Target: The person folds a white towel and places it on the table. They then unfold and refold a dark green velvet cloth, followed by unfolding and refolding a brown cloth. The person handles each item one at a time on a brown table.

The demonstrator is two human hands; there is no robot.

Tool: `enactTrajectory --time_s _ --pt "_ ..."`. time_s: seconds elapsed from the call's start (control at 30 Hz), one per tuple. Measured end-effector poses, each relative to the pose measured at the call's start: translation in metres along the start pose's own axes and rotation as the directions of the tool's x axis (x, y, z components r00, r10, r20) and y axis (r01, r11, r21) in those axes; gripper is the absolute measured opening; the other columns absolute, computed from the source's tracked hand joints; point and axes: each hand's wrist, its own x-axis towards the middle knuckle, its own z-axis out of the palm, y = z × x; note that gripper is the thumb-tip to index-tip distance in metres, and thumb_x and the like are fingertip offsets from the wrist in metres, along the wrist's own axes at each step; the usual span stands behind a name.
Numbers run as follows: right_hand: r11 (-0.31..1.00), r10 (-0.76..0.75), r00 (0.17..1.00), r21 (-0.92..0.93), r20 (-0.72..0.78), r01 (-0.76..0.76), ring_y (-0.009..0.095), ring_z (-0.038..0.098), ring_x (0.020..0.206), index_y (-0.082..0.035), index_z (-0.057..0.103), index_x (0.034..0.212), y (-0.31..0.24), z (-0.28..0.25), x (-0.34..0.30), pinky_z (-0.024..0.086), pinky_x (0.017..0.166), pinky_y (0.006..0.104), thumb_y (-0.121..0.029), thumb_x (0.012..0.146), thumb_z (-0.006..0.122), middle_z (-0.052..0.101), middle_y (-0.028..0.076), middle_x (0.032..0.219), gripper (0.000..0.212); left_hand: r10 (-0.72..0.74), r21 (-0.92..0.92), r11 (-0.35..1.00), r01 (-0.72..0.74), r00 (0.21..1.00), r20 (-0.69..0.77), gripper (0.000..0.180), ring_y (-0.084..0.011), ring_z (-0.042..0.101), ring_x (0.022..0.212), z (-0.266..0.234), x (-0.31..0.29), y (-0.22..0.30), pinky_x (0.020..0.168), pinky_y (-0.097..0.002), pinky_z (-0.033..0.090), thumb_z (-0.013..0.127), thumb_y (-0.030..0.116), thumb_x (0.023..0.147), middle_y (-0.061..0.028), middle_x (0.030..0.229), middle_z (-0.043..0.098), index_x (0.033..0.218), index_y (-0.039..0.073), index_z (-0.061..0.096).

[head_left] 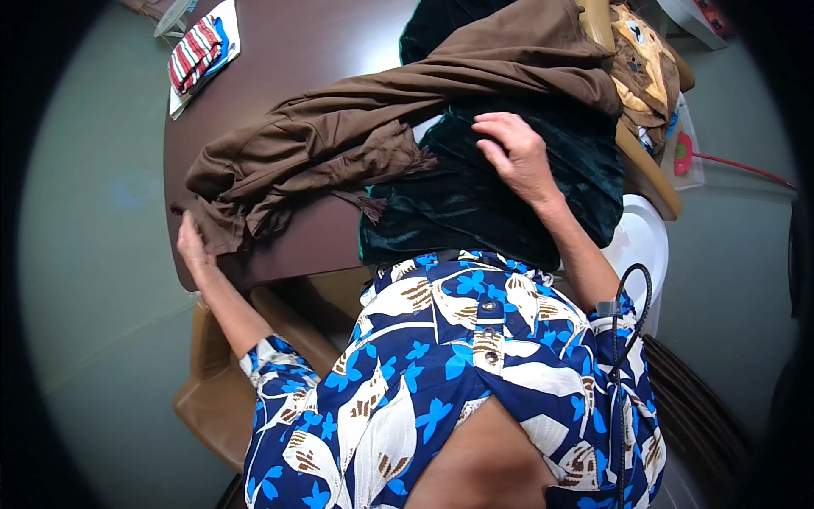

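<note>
Brown cloth on table: left hand at its near end, right hand free.
I see the left hand (194,244) touching the brown cloth (322,127) at an edge; its fingertips are covered, so I cannot tell whether they pinch. The right hand (519,154) is loosely spread over the green velvet (492,216), gripping nothing. The brown cloth runs from the left hand across the table (280,42) to beyond the right. I judge it light, limp and prone to bunching; take hold at edge corners. Between the hands, a tassel (370,204) may snag. Right of the right hand, a chair arm (653,174) limits sideways travel.
</note>
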Motion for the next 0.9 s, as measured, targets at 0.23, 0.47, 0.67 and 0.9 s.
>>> enactTrajectory --time_s 0.23,0.47,0.67,0.9 --pt "0.963 -0.166 0.969 -0.183 0.182 0.2 0.024 0.045 0.105 -0.009 0.048 0.106 -0.007 0.041 -0.001 0.033 0.087 0.0426 -0.019 0.064 0.067 0.05 0.011 0.107 0.047 0.67 0.438 0.633 -0.638 0.735 0.102 0.067 -0.0343 0.036 0.113 0.063 -0.107 0.006 0.092 -0.0387 0.032 0.065 0.034 0.07 -0.0236 0.124 0.034 0.122 0.003 0.037" --pt "0.923 -0.304 0.953 -0.247 -0.005 0.294 0.019 0.05 0.074 -0.01 0.054 0.074 -0.006 0.068 -0.001 0.036 0.07 0.034 -0.017 0.065 0.06 0.051 0.005 0.072 0.013 0.608 0.706 0.246 -0.664 0.673 0.42 0.069 -0.0342 0.023 0.122 0.113 -0.133 0.001 0.088 -0.0524 0.03 0.067 0.037 0.062 -0.0115 0.134 0.023 0.122 0.018 0.038" --pt "0.939 -0.188 0.982 -0.295 -0.021 0.174 0.02 0.047 0.063 -0.009 0.048 0.065 0.015 0.041 -0.03 0.037 0.059 0.0309 -0.013 0.06 0.061 0.044 0.004 0.064 0.015 0.655 0.713 0.228 -0.663 0.647 0.391 0.044 -0.0273 0.033 0.115 0.114 -0.105 0.0 0.083 -0.0495 0.035 0.064 0.02 0.064 -0.0076 0.124 0.038 0.104 0.011 0.049" --pt "0.959 -0.037 0.994 -0.282 -0.106 0.006 0.021 0.049 0.058 -0.005 0.049 0.063 0.017 -0.001 -0.068 0.041 0.051 0.0307 -0.008 0.061 0.057 0.046 0.007 0.062 0.008 0.694 0.713 0.244 -0.657 0.632 0.345 0.033 -0.024 0.041 0.106 0.107 -0.072 0.001 0.079 -0.0451 0.037 0.061 0.016 0.063 -0.0045 0.111 0.046 0.094 0.008 0.05"
